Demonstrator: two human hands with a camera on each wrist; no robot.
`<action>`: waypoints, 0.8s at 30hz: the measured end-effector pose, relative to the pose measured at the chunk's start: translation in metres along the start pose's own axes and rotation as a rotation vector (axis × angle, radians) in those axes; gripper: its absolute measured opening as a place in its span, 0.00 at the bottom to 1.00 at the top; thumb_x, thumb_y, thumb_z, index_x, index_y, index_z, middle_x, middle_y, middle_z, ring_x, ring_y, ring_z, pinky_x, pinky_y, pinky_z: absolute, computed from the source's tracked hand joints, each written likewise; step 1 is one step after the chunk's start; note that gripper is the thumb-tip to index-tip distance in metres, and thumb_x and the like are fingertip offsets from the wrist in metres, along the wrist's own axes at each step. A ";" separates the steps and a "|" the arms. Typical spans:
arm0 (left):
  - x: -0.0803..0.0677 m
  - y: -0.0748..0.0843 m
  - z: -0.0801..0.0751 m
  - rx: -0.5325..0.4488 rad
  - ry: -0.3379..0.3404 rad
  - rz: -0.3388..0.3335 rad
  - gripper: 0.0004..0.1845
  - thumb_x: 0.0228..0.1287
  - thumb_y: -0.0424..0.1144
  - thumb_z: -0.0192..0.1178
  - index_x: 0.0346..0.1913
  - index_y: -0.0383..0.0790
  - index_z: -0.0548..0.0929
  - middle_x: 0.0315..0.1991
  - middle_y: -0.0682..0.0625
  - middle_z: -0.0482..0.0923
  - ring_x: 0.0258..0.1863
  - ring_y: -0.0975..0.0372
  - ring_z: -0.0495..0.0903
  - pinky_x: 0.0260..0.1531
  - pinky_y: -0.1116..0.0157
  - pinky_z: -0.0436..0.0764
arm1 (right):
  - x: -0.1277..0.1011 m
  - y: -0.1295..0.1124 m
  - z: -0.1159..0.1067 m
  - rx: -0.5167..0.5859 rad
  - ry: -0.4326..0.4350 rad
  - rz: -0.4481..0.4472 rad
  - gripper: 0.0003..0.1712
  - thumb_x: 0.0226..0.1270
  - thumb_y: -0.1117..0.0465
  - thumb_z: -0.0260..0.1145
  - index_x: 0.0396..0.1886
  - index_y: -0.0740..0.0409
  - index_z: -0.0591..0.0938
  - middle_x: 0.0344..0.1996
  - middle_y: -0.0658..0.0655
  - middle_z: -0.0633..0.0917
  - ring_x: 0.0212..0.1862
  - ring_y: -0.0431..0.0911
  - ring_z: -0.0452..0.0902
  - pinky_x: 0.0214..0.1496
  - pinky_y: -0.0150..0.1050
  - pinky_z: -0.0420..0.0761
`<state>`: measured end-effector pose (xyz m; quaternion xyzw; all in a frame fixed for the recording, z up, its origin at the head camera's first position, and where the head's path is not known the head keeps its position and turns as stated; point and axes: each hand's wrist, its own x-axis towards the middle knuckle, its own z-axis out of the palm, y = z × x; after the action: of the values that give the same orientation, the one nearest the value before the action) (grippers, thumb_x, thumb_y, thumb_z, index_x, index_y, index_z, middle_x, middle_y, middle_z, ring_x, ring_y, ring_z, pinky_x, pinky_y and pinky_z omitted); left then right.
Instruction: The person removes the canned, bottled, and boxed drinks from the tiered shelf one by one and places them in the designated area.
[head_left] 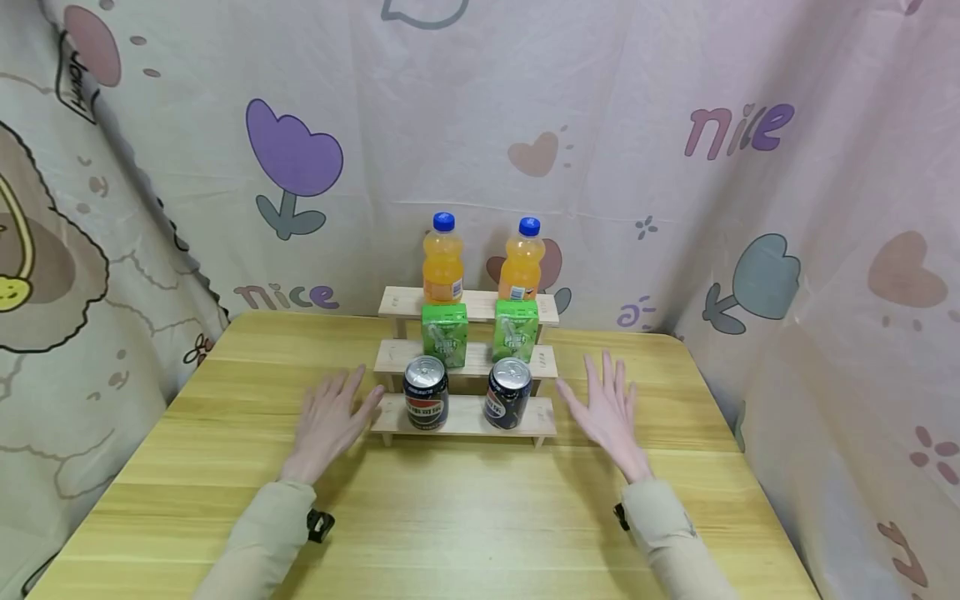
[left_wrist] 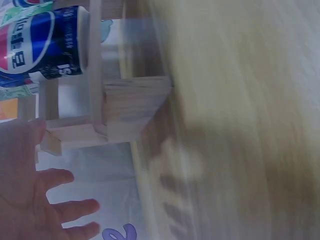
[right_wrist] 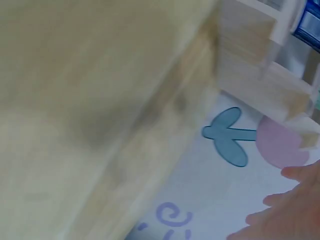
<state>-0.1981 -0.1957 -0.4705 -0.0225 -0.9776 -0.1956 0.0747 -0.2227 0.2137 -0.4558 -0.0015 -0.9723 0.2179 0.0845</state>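
A three-tier wooden shelf (head_left: pixel 465 416) stands on the table. On its top tier are two bottles of orange drink with blue caps, the left bottle (head_left: pixel 443 260) and the right bottle (head_left: pixel 522 262). Two green drink cartons, left (head_left: pixel 445 335) and right (head_left: pixel 515 330), sit on the middle tier. The bottom tier bears two dark Pepsi cans, left (head_left: pixel 426 396) and right (head_left: pixel 507 396). My left hand (head_left: pixel 327 423) is spread beside the shelf's left end, thumb close to the bottom tier. Off the right end, my right hand (head_left: pixel 607 410) is spread too, holding nothing.
The wooden table (head_left: pixel 465 533) reaches back to a printed curtain (head_left: pixel 465 125) close behind the shelf. More curtain hangs along both sides. Each sleeve has a small black wrist device, left (head_left: pixel 320 526) and right (head_left: pixel 621 517).
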 end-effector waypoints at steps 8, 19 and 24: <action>0.003 0.005 -0.003 -0.223 -0.101 -0.024 0.39 0.61 0.64 0.39 0.67 0.39 0.54 0.61 0.33 0.64 0.57 0.41 0.66 0.56 0.41 0.63 | 0.023 -0.016 -0.023 0.141 0.029 -0.045 0.45 0.59 0.31 0.46 0.68 0.51 0.52 0.70 0.63 0.47 0.69 0.61 0.42 0.66 0.64 0.41; 0.012 0.003 -0.001 -0.418 -0.258 -0.104 0.37 0.60 0.58 0.49 0.59 0.29 0.64 0.46 0.36 0.77 0.43 0.51 0.78 0.41 0.57 0.79 | 0.053 -0.043 -0.056 0.409 0.019 -0.092 0.42 0.55 0.35 0.56 0.63 0.53 0.58 0.66 0.59 0.60 0.67 0.55 0.53 0.65 0.60 0.55; 0.016 -0.002 0.002 -0.470 -0.311 -0.104 0.34 0.61 0.55 0.50 0.57 0.26 0.66 0.46 0.33 0.76 0.42 0.50 0.78 0.41 0.58 0.79 | 0.069 -0.057 -0.073 0.522 -0.022 -0.103 0.42 0.55 0.38 0.58 0.64 0.54 0.58 0.66 0.58 0.60 0.68 0.56 0.51 0.66 0.59 0.53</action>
<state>-0.2138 -0.1964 -0.4701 -0.0187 -0.9050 -0.4146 -0.0935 -0.2763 0.1956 -0.3555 0.0723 -0.8830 0.4565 0.0824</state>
